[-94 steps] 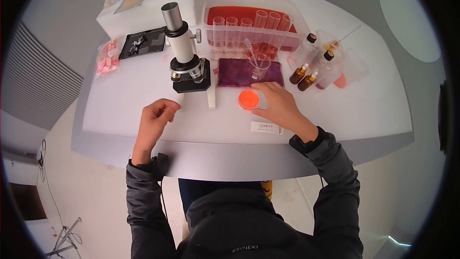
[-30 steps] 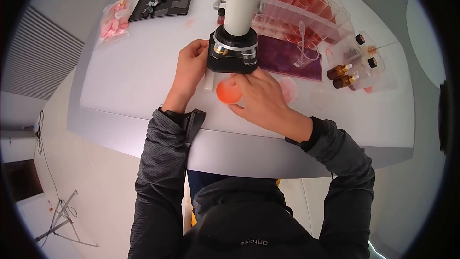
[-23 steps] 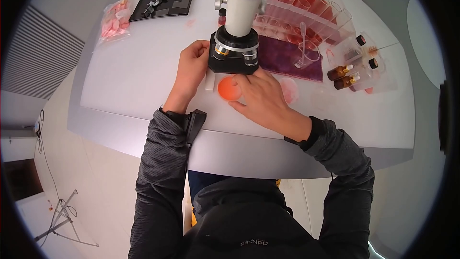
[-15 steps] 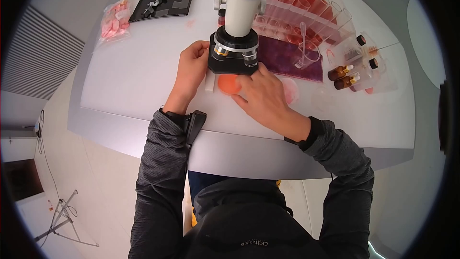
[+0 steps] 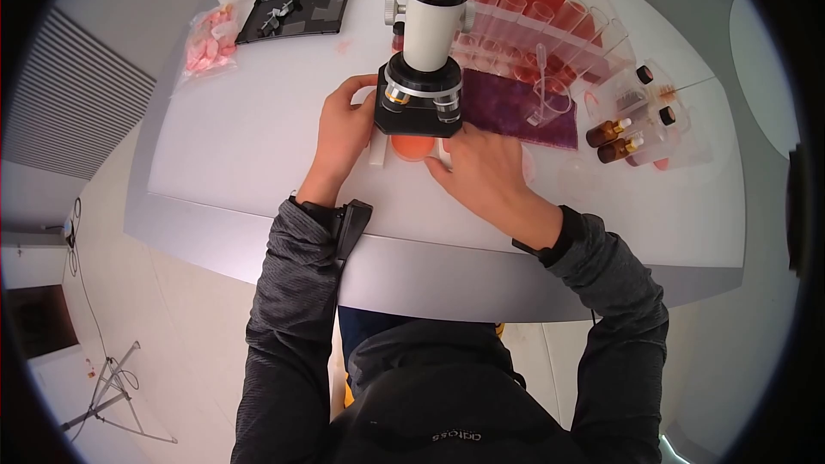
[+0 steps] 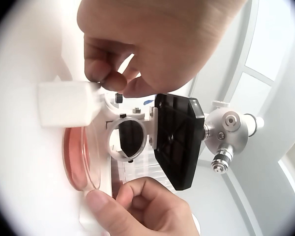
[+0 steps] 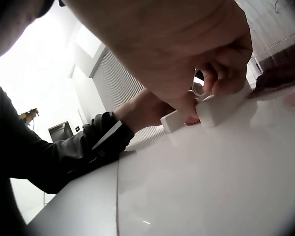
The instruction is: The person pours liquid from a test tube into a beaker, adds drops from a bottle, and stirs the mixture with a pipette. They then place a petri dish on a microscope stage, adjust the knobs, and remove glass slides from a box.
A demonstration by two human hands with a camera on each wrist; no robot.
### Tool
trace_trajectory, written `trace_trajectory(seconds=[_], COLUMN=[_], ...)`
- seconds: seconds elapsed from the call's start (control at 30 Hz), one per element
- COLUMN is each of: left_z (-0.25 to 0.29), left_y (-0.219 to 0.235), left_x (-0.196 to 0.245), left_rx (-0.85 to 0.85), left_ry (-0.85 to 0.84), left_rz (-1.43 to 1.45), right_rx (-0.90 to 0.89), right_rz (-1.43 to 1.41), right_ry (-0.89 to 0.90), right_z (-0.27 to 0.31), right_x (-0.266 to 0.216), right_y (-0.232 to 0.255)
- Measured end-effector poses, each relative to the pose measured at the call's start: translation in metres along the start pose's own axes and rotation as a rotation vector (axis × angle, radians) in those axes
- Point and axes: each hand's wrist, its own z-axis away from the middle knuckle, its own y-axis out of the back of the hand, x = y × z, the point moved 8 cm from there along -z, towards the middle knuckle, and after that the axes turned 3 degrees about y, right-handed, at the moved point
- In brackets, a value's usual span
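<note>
The white microscope (image 5: 434,30) with a black stage stands before me, its foot pieces straddling a petri dish (image 5: 412,149) of orange-red content. My left hand (image 5: 345,131) is at the stage's left side; in the left wrist view its curled fingers grip the microscope's white base by one foot (image 6: 69,104). A round mirror (image 6: 128,139) hangs over the dish. On the other side my right hand (image 5: 490,167) has its thumb right at the dish's rim, its remaining fingers loosely bent beside the second foot (image 7: 214,113). The stage hides the far part of the dish.
A pinkish clear dish (image 5: 528,163) lies partly behind my right hand. Beyond are a purple mat (image 5: 516,116), a beaker (image 5: 560,103) with a dropper, and a test-tube rack. Amber bottles (image 5: 607,131) stand right; a pink-filled bag (image 5: 210,39) and black tray (image 5: 292,13) lie left.
The microscope has come right and nearer since the oldest frame, with my left hand now at it. My right hand has slid the orange dish under the stage, then drawn slightly back right.
</note>
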Motion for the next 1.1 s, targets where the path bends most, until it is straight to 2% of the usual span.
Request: trace_trajectory(seconds=[0.37,0.53,0.83,0.93,1.03,1.1], left_z=[0.0,-0.004,-0.007,-0.008,-0.006,-0.002], left_y=[0.001,0.004,0.006,0.007,0.008,0.008], left_x=[-0.004,-0.005,-0.005,-0.006,-0.003,0.0], left_rx=[-0.015,0.039,0.054,0.06,0.063,0.063], left_ry=[-0.008,-0.104,-0.135,-0.148,-0.117,-0.089], left_rz=[-0.127,-0.193,-0.189,-0.175,-0.149,-0.132], right_rx=[-0.106,-0.13,-0.173,-0.232,-0.084,0.13], right_rz=[-0.004,0.019,-0.013,-0.073,-0.258,-0.334], right_ry=[-0.043,-0.035,-0.024,-0.126,-0.244,-0.27], right_z=[0.003,0.007,0.01,0.008,0.006,0.001], right_x=[0.01,0.015,0.017,0.029,0.046,0.051], right_y=[-0.011,-0.009,0.005,0.023,0.05,0.072])
